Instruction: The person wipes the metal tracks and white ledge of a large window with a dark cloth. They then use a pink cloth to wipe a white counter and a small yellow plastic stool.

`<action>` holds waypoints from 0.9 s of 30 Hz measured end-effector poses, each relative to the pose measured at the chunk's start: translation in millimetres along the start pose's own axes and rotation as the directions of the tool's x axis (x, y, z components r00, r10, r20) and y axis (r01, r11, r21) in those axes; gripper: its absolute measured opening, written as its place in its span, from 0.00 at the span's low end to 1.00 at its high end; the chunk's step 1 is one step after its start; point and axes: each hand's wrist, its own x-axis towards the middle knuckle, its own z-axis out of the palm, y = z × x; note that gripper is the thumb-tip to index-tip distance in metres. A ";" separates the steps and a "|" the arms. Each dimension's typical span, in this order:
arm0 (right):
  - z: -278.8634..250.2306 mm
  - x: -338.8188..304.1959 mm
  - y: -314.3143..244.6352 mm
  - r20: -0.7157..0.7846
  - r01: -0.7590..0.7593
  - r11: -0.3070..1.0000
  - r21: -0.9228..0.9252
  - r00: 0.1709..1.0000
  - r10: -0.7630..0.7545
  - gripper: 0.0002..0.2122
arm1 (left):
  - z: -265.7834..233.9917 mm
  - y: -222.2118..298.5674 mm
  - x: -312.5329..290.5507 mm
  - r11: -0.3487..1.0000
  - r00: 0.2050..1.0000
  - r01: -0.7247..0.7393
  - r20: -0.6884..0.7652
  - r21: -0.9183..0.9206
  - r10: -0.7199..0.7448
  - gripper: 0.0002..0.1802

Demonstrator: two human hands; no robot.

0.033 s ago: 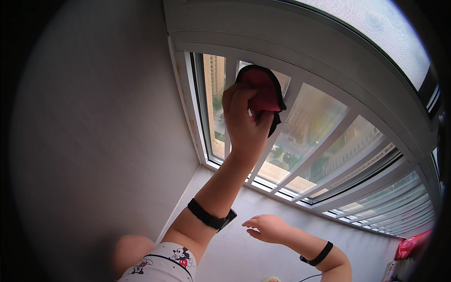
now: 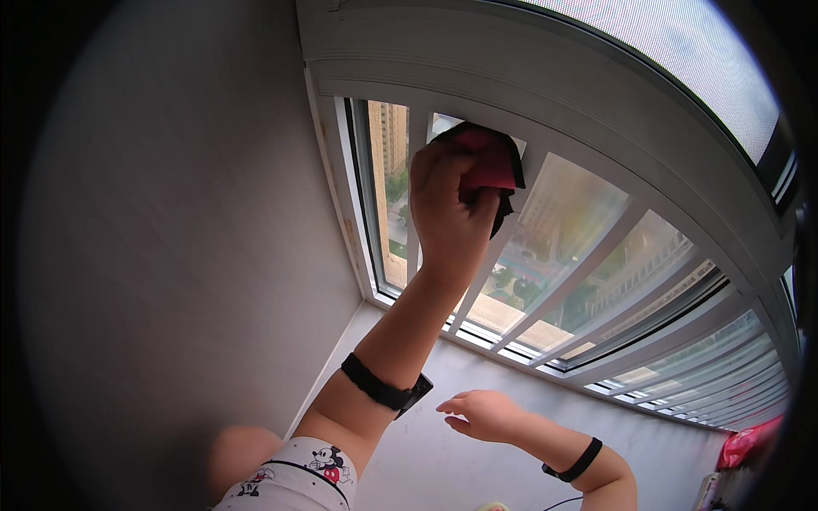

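My left hand [image 2: 450,223] is raised at the window, its fingers closed on a red cloth [image 2: 494,166] with black edging. The cloth is bunched and folded in my grip, up against the top of a gap between two white bars [image 2: 537,179]. What it touches behind the fingers is hidden. Lower down, my right hand [image 2: 486,416] hangs in front of the pale wall below the window. It holds nothing, and its thumb stands apart from the loosely stretched fingers.
A grey wall [image 2: 187,213] rises close on the left. White bars run across the window glass [image 2: 571,213], with buildings and trees far below outside. A mesh screen [image 2: 682,60] is at upper right. Something red and shiny [image 2: 748,443] lies at the lower right edge.
My left hand has shifted slightly, and the cloth's upper part has moved a little to the right and changed its fold. My right hand is almost where it was.
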 end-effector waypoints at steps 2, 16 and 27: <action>3.1 2.6 -5.9 0.031 0.033 0.999 -0.029 0.999 -0.032 0.14 | 5.8 -1.9 3.7 0.991 0.995 0.080 0.075 -0.104 -0.072 0.15; 47.3 7.2 19.8 0.147 0.032 0.999 0.001 0.989 -0.032 0.14 | -3.7 -5.3 -8.3 0.931 0.947 -0.157 0.319 0.331 0.046 0.27; 50.4 -5.5 29.2 0.148 0.005 1.000 0.013 0.989 -0.007 0.14 | -14.1 -26.0 -88.6 0.917 0.962 -0.049 0.264 0.396 -0.063 0.28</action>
